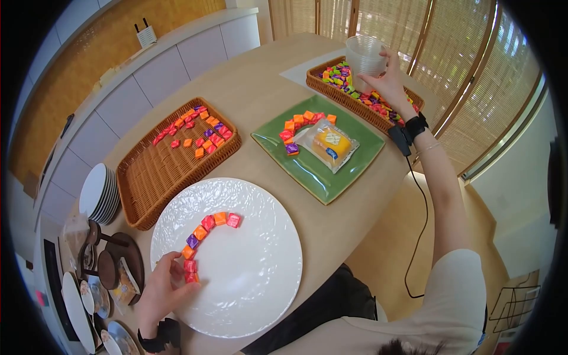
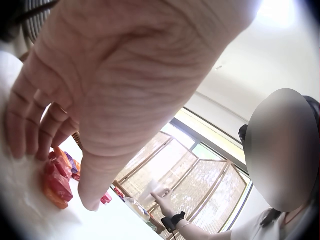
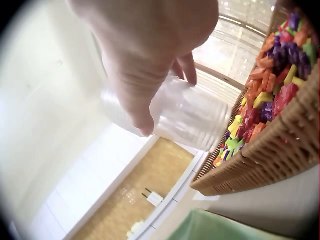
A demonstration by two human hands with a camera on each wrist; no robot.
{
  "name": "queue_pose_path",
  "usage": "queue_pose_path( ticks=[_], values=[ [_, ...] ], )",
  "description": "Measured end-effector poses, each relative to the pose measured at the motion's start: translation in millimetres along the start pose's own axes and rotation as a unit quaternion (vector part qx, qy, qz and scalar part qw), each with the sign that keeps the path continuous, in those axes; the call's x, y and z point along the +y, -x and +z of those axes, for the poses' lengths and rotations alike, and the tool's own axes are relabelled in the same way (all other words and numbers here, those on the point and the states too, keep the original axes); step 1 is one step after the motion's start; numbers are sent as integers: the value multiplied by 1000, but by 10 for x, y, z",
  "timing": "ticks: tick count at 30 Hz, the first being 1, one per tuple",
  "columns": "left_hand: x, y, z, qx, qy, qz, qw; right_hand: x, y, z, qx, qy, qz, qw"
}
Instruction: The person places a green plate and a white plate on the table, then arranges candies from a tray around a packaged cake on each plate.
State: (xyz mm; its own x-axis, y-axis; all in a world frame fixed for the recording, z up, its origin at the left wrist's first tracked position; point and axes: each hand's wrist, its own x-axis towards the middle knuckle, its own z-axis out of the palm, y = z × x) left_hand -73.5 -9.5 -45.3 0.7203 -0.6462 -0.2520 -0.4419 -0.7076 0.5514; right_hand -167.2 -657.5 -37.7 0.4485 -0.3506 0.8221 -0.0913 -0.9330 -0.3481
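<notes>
Where the right hand [image 1: 390, 80] curls, clear cups [image 1: 362, 58] sit within its grip.

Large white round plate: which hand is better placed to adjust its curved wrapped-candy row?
Probably the left hand: it is beside the row; the right hand, farther away, holds a clear round plastic container.

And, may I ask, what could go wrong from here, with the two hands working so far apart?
The left hand is at the lower end of the candy arc on the white plate; a small nudge might spoil the curve.

The right hand holds clear plastic cups at the candy basket; if they slip, they may drop into it.

A black cable hangs from the right wrist; it could catch as the arm moves.
</notes>
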Motion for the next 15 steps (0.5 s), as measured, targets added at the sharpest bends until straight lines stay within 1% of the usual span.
queue_pose_path(
  ticks=[1, 3, 4, 6, 7, 9, 11, 12, 13, 15],
  values=[
    [0, 1, 4, 2, -3, 0, 1000, -46, 30, -17, 0, 0, 0, 1000],
    [10, 11, 10, 4, -5, -1, 1000, -123, 67, -36, 44, 30, -135, 989],
    [14, 18, 16, 7, -6, -3, 1000, -153, 76, -37, 44, 28, -137, 989],
    [14, 20, 30, 11, -9, -3, 1000, -202, 91, -23, 64, -7, -185, 981],
    [14, 23, 32, 13, -13, -2, 1000, -222, 95, -18, 63, -10, -186, 980],
    [41, 26, 31, 14, -15, -5, 1000, -263, 93, -31, 68, 9, -239, 968],
    [24, 23, 22, 15, -17, -10, 1000, -309, 92, -48, 56, 21, -251, 966],
    [-10, 21, 30, 13, -10, 1, 1000, -339, 94, -60, 45, 36, -261, 964],
    [-42, 27, 39, 13, -3, 9, 1000, -359, 100, -64, 42, 26, -265, 963],
    [3, 42, 57, 24, 5, -4, 1000, -412, 120, 5, 52, 57, -283, 956]
  ],
)
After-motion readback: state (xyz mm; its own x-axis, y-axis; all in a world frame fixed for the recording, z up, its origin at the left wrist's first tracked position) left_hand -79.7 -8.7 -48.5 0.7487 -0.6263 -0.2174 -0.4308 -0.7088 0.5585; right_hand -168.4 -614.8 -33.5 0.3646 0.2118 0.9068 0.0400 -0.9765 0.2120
